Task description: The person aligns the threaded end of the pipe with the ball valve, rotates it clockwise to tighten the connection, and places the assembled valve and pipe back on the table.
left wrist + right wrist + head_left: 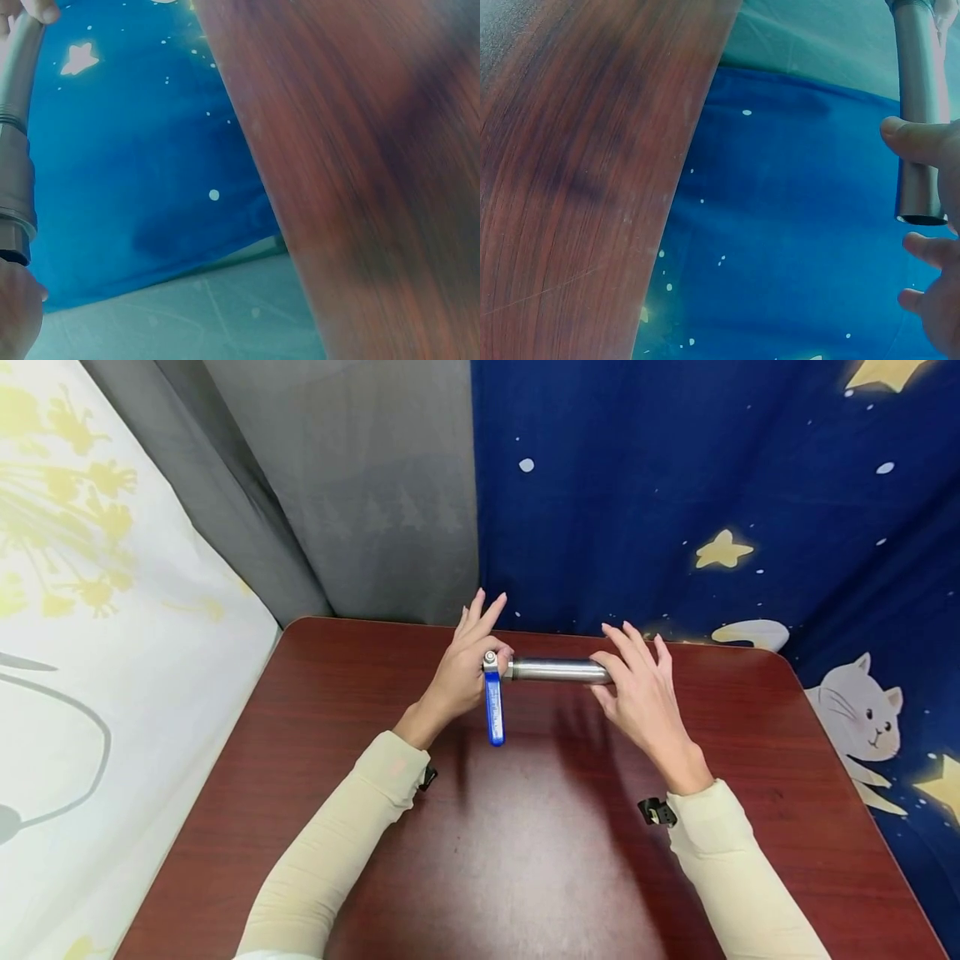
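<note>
Head view: left fingers (504, 652) pinch valve (493, 706), right fingers (613, 666) pinch metal pipe (557, 670)

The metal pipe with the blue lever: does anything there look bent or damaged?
Nothing stands out: the metal pipe looks straight, and the blue lever, lying crosswise to it, shows no bend. Small scratches cannot be judged.

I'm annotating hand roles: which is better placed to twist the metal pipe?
Probably the right hand: it grips the metal pipe near its open end, while the left hand holds the blue-handled ball valve at the other end.
</note>
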Demonstrator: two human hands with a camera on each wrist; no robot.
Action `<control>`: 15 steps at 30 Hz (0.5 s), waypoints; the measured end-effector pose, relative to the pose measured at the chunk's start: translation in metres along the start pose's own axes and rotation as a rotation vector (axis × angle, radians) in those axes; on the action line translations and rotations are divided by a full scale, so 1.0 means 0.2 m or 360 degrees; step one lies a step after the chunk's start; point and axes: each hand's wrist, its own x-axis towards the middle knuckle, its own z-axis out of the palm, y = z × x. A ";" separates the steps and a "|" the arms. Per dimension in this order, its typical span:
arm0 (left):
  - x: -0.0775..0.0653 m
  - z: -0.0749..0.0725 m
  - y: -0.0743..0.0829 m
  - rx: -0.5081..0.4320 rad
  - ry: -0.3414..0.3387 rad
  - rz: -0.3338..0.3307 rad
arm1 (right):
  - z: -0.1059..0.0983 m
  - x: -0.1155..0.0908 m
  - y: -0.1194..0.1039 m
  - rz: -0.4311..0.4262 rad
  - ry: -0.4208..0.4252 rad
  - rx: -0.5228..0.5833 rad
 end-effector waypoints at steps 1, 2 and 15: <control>0.00 0.00 0.00 0.0004 -0.0016 -0.0005 | 0.00 0.00 0.00 -0.0002 -0.0001 0.0005; -0.01 0.00 0.00 -0.0003 -0.0030 -0.0020 | 0.00 0.00 0.00 -0.0004 0.0001 0.0013; -0.01 -0.01 -0.01 -0.0133 -0.0104 -0.0197 | 0.01 0.00 0.00 -0.0038 0.0029 0.0061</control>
